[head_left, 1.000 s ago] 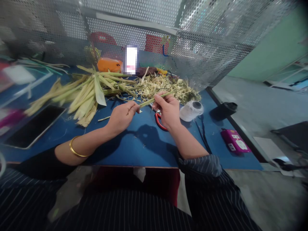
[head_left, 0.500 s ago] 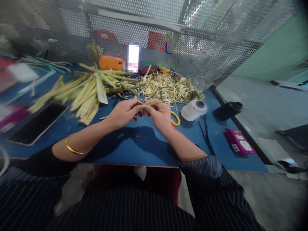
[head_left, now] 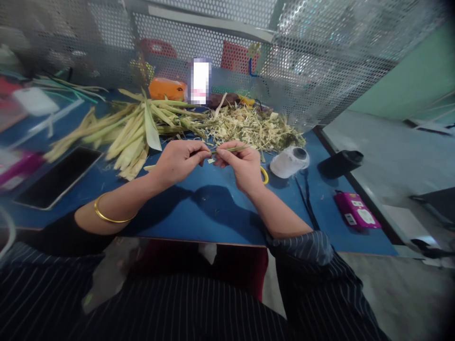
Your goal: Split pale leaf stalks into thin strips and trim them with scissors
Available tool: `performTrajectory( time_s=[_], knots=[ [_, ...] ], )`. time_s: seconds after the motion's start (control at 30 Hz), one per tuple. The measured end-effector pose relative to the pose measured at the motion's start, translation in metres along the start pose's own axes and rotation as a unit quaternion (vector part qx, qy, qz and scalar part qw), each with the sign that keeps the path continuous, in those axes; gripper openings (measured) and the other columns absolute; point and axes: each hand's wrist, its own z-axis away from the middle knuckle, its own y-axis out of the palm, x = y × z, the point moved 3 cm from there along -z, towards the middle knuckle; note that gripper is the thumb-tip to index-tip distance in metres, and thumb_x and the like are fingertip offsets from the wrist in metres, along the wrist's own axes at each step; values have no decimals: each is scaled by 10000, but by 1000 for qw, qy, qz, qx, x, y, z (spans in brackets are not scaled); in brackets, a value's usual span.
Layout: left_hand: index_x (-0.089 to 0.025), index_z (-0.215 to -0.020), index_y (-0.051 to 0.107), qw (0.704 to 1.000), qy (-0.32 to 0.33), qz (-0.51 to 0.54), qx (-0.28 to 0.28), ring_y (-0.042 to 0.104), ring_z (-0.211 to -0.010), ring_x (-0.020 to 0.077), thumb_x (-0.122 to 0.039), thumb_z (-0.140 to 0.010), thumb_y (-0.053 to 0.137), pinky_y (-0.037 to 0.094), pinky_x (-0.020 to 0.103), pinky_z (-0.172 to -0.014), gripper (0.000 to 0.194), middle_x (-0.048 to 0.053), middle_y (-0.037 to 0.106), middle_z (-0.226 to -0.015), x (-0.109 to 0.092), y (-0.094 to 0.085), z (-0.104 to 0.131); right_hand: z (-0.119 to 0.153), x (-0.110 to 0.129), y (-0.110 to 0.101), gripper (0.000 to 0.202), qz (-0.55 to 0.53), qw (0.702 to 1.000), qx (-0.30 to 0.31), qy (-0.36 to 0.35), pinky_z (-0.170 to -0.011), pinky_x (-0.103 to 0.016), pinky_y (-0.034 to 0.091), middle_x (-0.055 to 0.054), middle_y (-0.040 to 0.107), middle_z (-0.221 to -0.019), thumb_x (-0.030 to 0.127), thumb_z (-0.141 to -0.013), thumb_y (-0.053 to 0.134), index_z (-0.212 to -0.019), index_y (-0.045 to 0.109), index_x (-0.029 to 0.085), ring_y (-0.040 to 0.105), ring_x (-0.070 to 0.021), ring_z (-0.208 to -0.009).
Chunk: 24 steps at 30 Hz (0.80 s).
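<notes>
Blue worktop [head_left: 199, 215], perforated metal screen [head_left: 320, 71] behind. Both hands [head_left: 179, 160] [head_left: 241, 163] pinching thin green strip [head_left: 227, 150] near scrap pile [head_left: 252, 128]; previously strip longer, hands farther apart.

Dark pinstriped sleeves [head_left: 302, 248], gold bangle [head_left: 106, 215] on left wrist.
</notes>
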Motion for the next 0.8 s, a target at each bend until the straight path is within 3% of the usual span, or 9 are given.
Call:
performTrajectory(
  time_s=[0.2, 0.33, 0.8],
  knots=[
    [-199, -898, 725, 998, 33, -38, 31, 624, -707, 157, -278, -890, 510, 414, 261, -638, 230, 24, 701, -762, 2, 4, 0, 2, -3, 4, 139, 10, 1000, -18, 7, -562, -241, 501, 14, 662, -576, 296, -747, 715, -761, 662, 168, 616, -97, -541],
    [-181, -837, 704, 997, 25, -46, 55, 613, -683, 152, -248, -887, 493, 400, 259, -630, 227, 25, 690, -733, 1, 7, 0, 5, -6, 8, 141, 27, 999, -20, 18, -585, -244, 519, 25, 657, -581, 301, -743, 713, -761, 660, 171, 614, -88, -540],
    [-192, -867, 718, 995, 37, -80, 49, 608, -689, 160, -279, -890, 497, 374, 260, -604, 239, 33, 702, -763, 0, 7, 1, 4, -3, 6, 142, 45, 999, -5, 7, -571, -239, 500, 33, 633, -582, 302, -752, 694, -740, 631, 175, 590, -85, -536]
  ],
)
